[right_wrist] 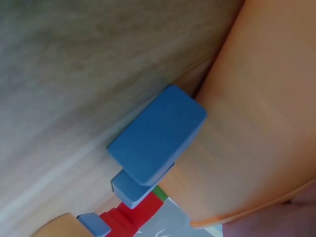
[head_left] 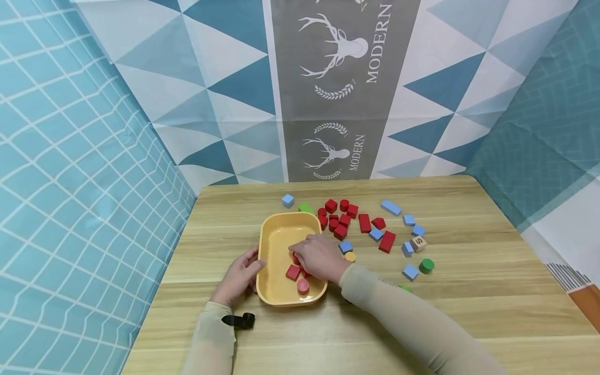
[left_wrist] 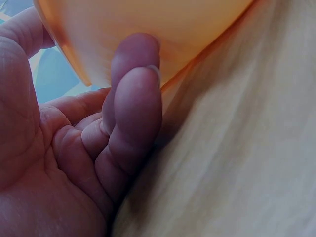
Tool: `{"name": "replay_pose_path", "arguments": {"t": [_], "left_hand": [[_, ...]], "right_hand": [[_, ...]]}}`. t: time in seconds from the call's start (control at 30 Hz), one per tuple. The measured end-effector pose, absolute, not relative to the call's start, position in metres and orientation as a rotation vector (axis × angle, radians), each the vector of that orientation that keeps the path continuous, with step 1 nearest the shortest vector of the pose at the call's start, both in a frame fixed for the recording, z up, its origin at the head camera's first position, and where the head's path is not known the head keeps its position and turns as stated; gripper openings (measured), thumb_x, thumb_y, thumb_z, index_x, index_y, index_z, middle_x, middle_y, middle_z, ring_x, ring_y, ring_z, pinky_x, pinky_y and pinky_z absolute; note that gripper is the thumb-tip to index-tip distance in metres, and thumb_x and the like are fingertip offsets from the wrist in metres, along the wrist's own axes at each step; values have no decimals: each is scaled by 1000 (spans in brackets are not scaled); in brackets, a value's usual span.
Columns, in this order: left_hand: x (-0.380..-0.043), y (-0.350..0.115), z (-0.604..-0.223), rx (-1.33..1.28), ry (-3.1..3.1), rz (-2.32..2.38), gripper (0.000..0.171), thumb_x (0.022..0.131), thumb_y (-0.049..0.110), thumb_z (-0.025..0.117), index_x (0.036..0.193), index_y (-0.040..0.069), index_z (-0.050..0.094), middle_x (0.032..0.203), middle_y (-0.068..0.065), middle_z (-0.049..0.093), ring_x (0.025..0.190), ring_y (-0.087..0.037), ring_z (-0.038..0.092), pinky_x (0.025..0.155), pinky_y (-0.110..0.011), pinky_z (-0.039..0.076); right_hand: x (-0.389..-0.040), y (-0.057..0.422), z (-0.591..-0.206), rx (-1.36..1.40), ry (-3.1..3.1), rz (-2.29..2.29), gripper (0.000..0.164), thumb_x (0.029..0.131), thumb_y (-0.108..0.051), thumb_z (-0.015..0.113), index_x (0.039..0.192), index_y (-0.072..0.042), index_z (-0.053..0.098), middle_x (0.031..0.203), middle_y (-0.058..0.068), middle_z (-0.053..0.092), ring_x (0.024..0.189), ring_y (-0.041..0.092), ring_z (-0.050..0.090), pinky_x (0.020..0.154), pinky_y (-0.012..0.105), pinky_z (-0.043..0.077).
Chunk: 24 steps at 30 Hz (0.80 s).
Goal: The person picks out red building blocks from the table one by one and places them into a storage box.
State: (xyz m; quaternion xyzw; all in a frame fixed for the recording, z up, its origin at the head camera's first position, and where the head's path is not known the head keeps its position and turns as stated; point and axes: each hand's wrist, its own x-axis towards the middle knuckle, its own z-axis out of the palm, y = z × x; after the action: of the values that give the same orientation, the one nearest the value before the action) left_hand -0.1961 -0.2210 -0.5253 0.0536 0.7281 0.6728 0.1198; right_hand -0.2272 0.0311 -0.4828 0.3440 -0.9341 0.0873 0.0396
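Observation:
A yellow plastic bin (head_left: 269,297) stands on the wooden table. My left hand (head_left: 241,275) grips its left side, thumb at the rim and fingers bent against the outer wall, as the left wrist view shows close up. Over the bin's right rim reaches my right hand (head_left: 321,256), its fingers inside and a red block (head_left: 296,258) between thumb and index finger. Below that hand lie a red square block (head_left: 292,272) and a red cylinder (head_left: 302,286) on the bin's floor; another red piece is partly hidden. The right wrist view shows only a sliver of the hand.
Several red blocks (head_left: 340,232) cluster behind and right of the bin. Blue blocks (head_left: 410,272), a green cylinder (head_left: 426,266) and a lettered wooden cube (head_left: 419,243) lie farther right. Close beside the bin's right wall is a blue block (right_wrist: 158,133). Patterned cloth hangs behind the table (head_left: 469,333).

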Motion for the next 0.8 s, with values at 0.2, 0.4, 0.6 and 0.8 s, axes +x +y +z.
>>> {"name": "replay_pose_path", "arguments": {"t": [0.2, 0.4, 0.6, 0.8], "left_hand": [[-196, -221, -525, 154, 2134, 1965, 58, 98, 19, 59, 151, 7, 36, 136, -18, 52, 56, -23, 59, 39, -25, 50], [-195, -220, -525, 148, 2115, 1980, 57, 99, 19, 58, 150, 6, 37, 137, -18, 52, 57, -24, 60, 39, -26, 50], [-195, -220, -526, 136, 2113, 1967, 57, 99, 19, 59, 150, 6, 37, 138, -17, 51, 55, -23, 58, 40, -26, 50], [-197, -222, -524, 120, 2082, 1967, 59, 100, 17, 57, 153, 6, 33, 140, -18, 48, 55, -23, 57, 41, -27, 50]], "right_hand": [[-228, 31, -484, 1055, -2855, 282, 28, 100, -25, 55, 123, -23, 71, 111, -9, 70, 90, 12, 53, 86, 31, 48], [-228, 34, -485, 1030, -2862, 416, 28, 100, -27, 57, 124, -20, 69, 114, -7, 68, 100, 12, 55, 92, 35, 50], [-236, 54, -483, 959, -2686, 750, 23, 100, -15, 55, 119, -12, 67, 115, 0, 65, 109, 14, 53, 98, 37, 48], [-258, 94, -475, 668, -2713, 749, 25, 98, -6, 55, 121, -6, 65, 117, 9, 64, 111, 25, 52, 97, 45, 48]]}}
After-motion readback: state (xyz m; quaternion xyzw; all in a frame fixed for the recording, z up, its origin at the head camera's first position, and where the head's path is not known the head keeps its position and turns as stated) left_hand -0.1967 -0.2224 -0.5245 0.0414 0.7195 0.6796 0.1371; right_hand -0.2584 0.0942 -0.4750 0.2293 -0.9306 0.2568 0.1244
